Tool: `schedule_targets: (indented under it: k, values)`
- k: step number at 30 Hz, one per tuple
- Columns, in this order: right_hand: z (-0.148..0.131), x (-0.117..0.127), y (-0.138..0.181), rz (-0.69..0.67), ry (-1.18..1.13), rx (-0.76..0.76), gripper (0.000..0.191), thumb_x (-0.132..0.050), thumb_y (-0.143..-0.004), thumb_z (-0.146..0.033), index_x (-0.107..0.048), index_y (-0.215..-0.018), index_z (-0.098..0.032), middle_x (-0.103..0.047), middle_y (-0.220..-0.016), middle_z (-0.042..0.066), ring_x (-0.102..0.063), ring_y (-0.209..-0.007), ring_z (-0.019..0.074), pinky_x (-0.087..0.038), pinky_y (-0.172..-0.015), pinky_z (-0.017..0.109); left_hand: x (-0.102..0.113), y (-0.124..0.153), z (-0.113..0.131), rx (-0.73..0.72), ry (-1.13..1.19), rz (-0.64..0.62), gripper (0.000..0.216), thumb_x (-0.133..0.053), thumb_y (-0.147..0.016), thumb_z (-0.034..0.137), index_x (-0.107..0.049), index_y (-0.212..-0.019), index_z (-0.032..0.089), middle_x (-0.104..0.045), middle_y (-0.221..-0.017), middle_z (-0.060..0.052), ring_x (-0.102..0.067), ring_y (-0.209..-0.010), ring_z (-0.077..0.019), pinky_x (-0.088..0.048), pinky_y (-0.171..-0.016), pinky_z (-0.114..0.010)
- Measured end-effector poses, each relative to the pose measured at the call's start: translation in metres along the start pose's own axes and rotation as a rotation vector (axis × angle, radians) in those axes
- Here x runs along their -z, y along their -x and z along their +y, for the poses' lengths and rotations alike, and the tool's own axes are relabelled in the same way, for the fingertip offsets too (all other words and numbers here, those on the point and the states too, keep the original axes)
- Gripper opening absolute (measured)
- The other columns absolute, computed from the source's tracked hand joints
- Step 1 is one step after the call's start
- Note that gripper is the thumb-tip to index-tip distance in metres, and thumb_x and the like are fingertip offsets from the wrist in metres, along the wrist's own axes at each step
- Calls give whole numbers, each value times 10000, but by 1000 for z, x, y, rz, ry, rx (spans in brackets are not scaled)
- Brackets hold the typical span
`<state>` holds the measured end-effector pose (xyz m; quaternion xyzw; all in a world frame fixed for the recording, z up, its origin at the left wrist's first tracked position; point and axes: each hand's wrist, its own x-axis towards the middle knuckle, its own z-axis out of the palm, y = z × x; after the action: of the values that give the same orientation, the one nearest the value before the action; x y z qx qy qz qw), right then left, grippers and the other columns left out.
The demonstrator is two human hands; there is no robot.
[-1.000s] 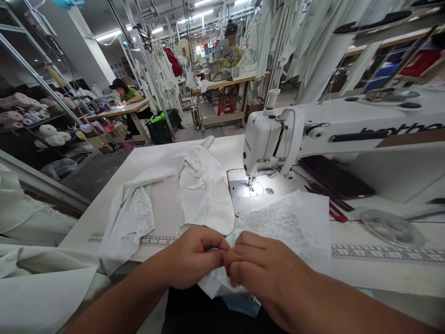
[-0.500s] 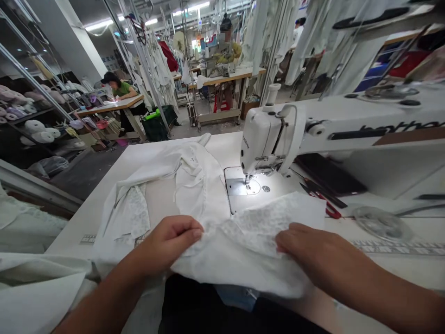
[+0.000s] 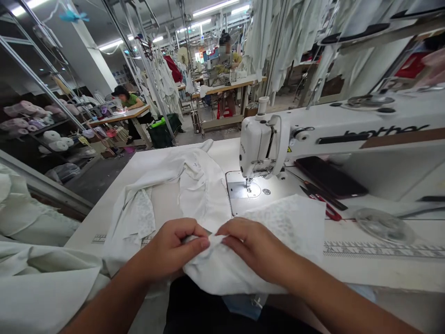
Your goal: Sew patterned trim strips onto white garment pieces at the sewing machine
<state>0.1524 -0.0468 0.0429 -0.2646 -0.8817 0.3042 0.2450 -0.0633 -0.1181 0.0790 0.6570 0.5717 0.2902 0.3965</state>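
A white garment (image 3: 225, 273) hangs over the front edge of the sewing table, bunched between my two hands. My left hand (image 3: 179, 246) pinches it between thumb and fingers. Close beside it, my right hand (image 3: 252, 246) grips the same fabric, fingertips almost meeting the left ones. A patterned part of the cloth (image 3: 283, 218) lies flat beyond my right hand. More of the white cloth (image 3: 205, 185) spreads over the table to the left. Behind the hands stands the white sewing machine (image 3: 260, 144), its lit needle and presser foot above a metal plate with no cloth under them.
Right of the needle lie red-handled scissors (image 3: 332, 212), a dark phone (image 3: 330, 176) and a clear round disc (image 3: 382, 225). A ruler strip (image 3: 382, 249) runs along the table. White fabric (image 3: 45, 278) is heaped at left. Two people work at machines farther back.
My right hand has moved left along the fabric to meet my left hand, which stays pinched. The cloth between them is now gathered up. The view has shifted slightly.
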Motion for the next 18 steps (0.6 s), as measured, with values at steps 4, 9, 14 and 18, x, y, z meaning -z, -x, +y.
schedule_targets:
  k: [4, 9, 14, 18]
  values:
    - [4, 4, 14, 68, 257, 121, 217, -474, -947, -188, -690, -950, -203, -684, -769, 28, -630, -711, 200, -484, -631, 340, -3, -1, -17, -197, -296, 192, 128, -657, -833, 253, -672, -744, 162, -596, -651, 4, -529, -621, -117, -417, -590, -230]
    - [3, 5, 33, 165, 427, 281, 315, -428, -880, -32, -619, -1103, -145, -694, -793, 49, -626, -680, 196, -474, -611, 337, -22, -11, -27, -573, -495, 387, 83, -688, -823, 221, -663, -848, 146, -656, -796, -58, -590, -771, -176, -483, -684, -296]
    - [6, -1, 46, 167, 549, 369, 349, -481, -848, -123, -550, -1189, -144, -685, -994, 109, -599, -749, 223, -482, -662, 386, -34, -10, -25, -757, -582, 501, 88, -586, -853, 102, -615, -812, 175, -644, -753, -22, -570, -692, -141, -452, -650, -285]
    - [6, -7, 53, 157, 448, 242, 215, -519, -863, -115, -610, -1041, -193, -660, -1055, 102, -597, -876, 233, -513, -744, 387, -42, -6, -33, -827, -631, 536, 174, -538, -831, 36, -593, -767, 188, -626, -702, 4, -531, -612, -116, -407, -595, -260]
